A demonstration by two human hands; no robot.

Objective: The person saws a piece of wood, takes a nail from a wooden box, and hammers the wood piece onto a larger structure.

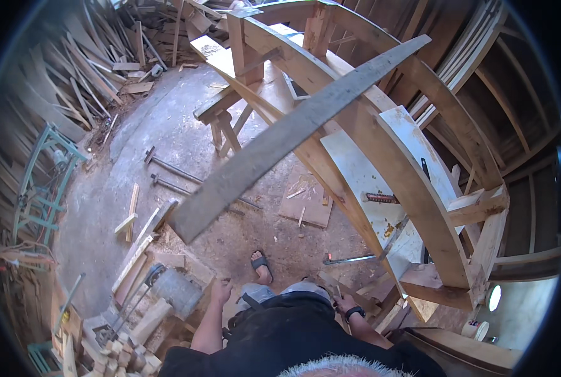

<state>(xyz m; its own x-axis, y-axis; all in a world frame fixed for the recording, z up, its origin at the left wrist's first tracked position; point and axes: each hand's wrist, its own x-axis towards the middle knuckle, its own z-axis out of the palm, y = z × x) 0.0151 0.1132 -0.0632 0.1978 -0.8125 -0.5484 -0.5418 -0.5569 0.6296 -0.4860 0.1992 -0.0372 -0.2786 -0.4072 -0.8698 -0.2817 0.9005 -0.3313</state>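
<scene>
My left hand (221, 292) hangs beside my left thigh, fingers curled, with nothing visible in it. On the other side, my right hand (342, 304) is at my right hip, a watch on its wrist. Its fingers are bent around something thin and pale that I cannot make out. In front of me a long grey-brown tapered plank (293, 135) lies slanting across a large curved wooden frame (412, 182); its wide end juts out to the left over the floor. Neither hand touches the plank or the frame.
A sawhorse (223, 122) stands under the frame. Bar clamps (177, 169) and a square board (305, 198) lie on the floor. Wood scraps (126, 358) and a grey motor-like cylinder (177, 292) are at lower left. A red-and-black tool (380, 198) rests on the frame's white panel.
</scene>
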